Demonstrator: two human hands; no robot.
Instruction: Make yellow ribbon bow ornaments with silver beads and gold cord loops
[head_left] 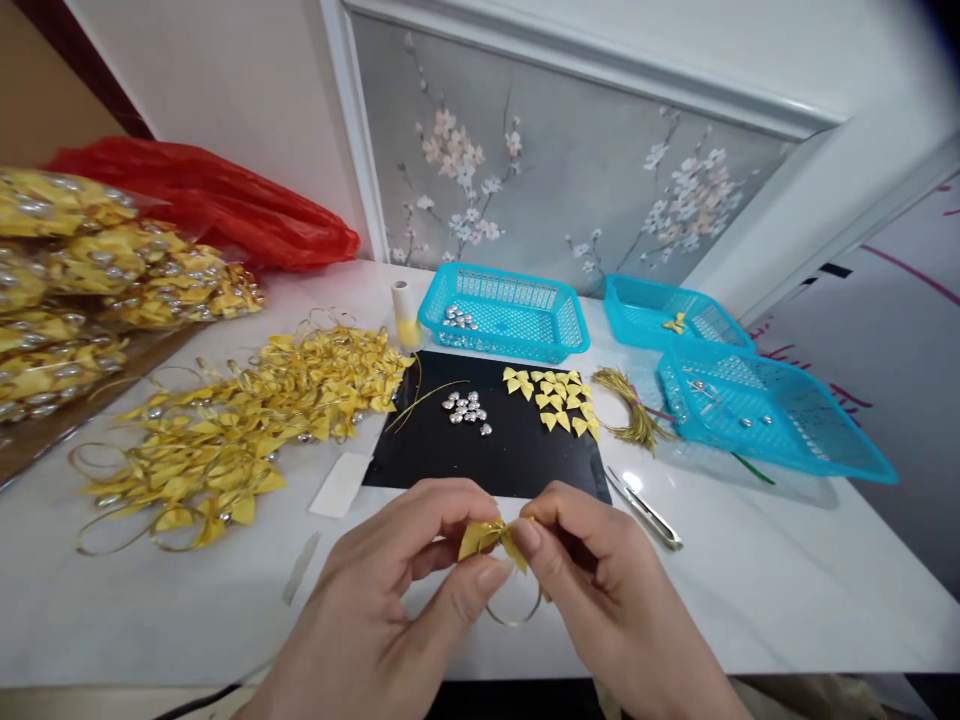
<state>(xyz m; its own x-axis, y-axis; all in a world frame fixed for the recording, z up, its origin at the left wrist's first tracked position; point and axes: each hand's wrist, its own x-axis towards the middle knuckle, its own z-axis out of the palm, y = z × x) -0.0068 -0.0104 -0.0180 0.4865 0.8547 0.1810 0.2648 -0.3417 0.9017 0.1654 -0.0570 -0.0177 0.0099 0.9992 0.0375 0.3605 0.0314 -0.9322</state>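
A small yellow ribbon bow (484,540) with a loop of gold cord hanging below it is pinched between both hands at the table's front. My left hand (405,590) grips the bow's left side with thumb and forefinger. On its right side, my right hand (592,570) pinches the bow and cord, partly hiding them. Just beyond lies a black mat (442,465) bearing a cluster of silver heart-shaped beads (465,408), several yellow bow pieces (566,400) and a loose gold cord. Metal tweezers (649,510) rest right of the mat.
Finished-looking bows with cords form a large pile (300,400) at left, near filled plastic bags (97,260) and a red bag (225,200). Blue baskets (502,340) stand along the back and right. A gold cord bundle (634,415) lies beside the mat; a thread spool (406,315) stands behind.
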